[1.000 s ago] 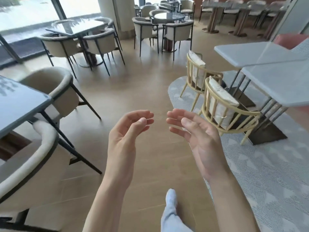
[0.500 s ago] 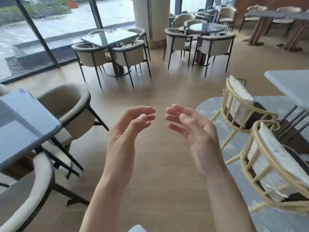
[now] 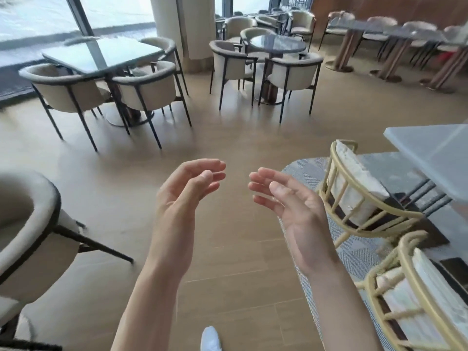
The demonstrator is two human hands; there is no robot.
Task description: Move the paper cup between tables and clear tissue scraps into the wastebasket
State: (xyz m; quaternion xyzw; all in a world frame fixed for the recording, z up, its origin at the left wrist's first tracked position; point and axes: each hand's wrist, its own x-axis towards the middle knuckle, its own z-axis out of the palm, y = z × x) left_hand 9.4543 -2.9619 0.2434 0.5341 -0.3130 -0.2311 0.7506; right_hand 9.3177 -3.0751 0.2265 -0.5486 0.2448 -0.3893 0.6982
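Left hand (image 3: 187,196), right hand (image 3: 291,206) (both empty)

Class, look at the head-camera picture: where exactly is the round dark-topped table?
The round dark-topped table stands in the upper middle, right of the pillar, ringed by beige armchairs.

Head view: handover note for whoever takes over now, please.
Left hand: open, fingers loosely curled, holds nothing.
Right hand: open, palm turned inward, holds nothing.
Both are raised in front of the body over the wooden floor, apart from each other.
Cup, tissue scraps, wastebasket: none in view. The white table at right shows nothing on the part visible.
Done: cannot tell from this view.
Left: find the cup and scraps; person is standing between the tables.
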